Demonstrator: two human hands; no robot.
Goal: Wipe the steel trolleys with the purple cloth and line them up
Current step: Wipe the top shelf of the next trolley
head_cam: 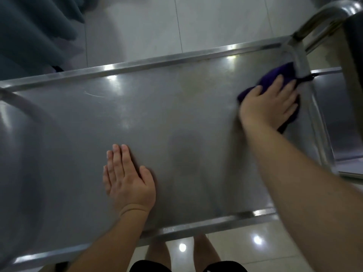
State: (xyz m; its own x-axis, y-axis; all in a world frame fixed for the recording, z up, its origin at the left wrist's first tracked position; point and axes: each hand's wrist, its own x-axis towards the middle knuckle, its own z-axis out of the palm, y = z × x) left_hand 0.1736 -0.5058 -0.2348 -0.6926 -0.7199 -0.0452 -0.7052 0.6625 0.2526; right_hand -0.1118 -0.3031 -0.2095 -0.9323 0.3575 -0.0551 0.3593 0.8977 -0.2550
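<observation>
So you're standing right over the flat stainless steel top shelf of the trolley [157,107], looking straight down at it. Your right hand [273,103] is pressed flat on the crumpled dark purple cloth [275,75], fingers spread and straight rather than curled round it, way over at the far right corner of the shelf. The cloth is touching the raised rim there, and a small dark loop or tag [308,77] sticks out of it over that rim, though it's too blurry for me to say what exactly it is.

Your left hand [127,179] is lying palm down on the bare steel, fingers straight and close together, thumb out to the side, holding nothing. It sits near the front edge of the shelf, well apart from the cloth.

The curved steel tube handle [322,18] rises from the far right corner of the trolley, and there's another blurred steel tube [29,108] bending across the left end. Just beside the trolley on the right you can see the edge of a second steel shelf [337,122]. Glossy pale floor tiles [157,26] show beyond the far rim, with a dark teal curtain [35,30] hanging top left. Your bare legs [206,250] and black shorts [149,266] show under the front edge
</observation>
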